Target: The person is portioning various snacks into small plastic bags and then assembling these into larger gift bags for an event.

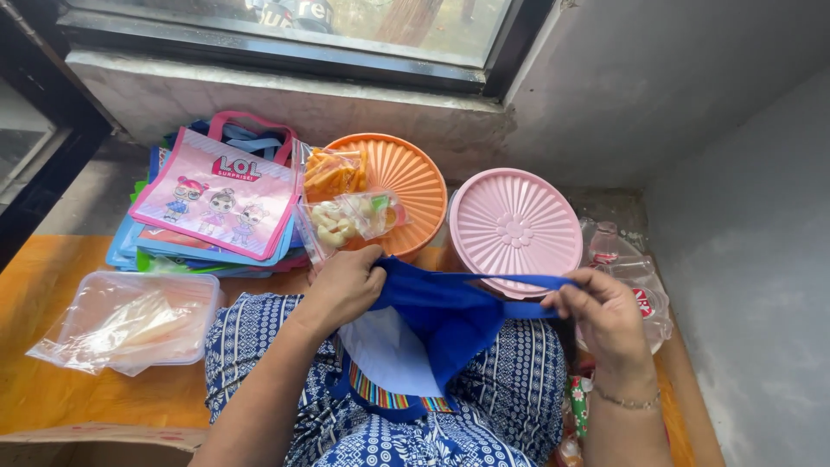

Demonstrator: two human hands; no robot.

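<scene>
A small blue fabric bag (432, 324) rests on my lap, held open between both hands. My left hand (344, 285) grips its left rim together with a clear plastic packet of pale snacks (341, 220). My right hand (605, 313) pinches the bag's blue handle strap and pulls it to the right. A second clear packet of orange snacks (333, 171) lies on the round orange lid (411, 186) just beyond my left hand.
A round pink lid (515, 227) sits beside the orange one. A stack of small printed bags (212, 203), pink on top, lies at the left. A clear plastic box (130, 320) sits on the wooden floor. Clear bottles (635, 277) lie at the right by the wall.
</scene>
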